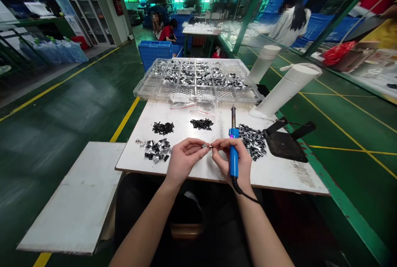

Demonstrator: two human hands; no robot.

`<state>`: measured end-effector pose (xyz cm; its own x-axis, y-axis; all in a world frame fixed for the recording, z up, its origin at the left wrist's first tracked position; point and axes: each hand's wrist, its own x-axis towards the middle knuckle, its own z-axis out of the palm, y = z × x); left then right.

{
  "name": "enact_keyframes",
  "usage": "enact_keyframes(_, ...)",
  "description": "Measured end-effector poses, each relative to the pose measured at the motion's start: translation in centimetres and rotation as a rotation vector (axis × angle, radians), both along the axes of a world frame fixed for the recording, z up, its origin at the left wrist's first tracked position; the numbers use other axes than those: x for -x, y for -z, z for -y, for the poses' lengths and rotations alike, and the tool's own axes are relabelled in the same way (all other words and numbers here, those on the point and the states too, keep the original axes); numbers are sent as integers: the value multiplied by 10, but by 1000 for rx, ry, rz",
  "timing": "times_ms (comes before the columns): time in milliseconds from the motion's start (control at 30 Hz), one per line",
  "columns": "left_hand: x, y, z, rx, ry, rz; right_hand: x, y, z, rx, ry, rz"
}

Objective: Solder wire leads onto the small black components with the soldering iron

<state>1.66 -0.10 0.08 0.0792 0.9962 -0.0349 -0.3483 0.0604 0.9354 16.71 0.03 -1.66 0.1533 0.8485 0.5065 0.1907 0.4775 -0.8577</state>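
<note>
My left hand (184, 157) pinches a small shiny metallic piece (204, 146) over the front of the white table (182, 114). Fingertip to fingertip with it, my right hand (234, 157) is closed, with a blue soldering iron (234, 163) lodged in it, tip pointing up and away. A tiny dark part (211, 147) shows at the right fingertips; its kind cannot be made out. Left of my hands lies a pile of silvery and black pieces (157, 150). Two heaps of small black parts, a left heap (163, 128) and a middle heap (202, 124), sit farther back. More flat shiny pieces (252, 142) are heaped to the right.
A clear compartment tray (198, 89) of metallic pieces spans the table's back. White rolls (287, 89) stand at the right, near a black stand (287, 145). A lower white board (77, 192) juts out at left. Several people are in the background.
</note>
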Motion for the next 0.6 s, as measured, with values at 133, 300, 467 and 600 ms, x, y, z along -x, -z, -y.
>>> enact_keyframes(133,1,-1,0,11,3,-22,0,0,0,13,-29,-30)
enact_keyframes(300,0,0,-2,8,2,-29,-2,1,-1,5,-50,-34)
enact_keyframes(467,0,-1,0,2,6,-17,-1,-3,1,5,-53,-72)
enact_keyframes(600,-1,-3,2,21,11,-83,0,-6,3,32,-35,-144)
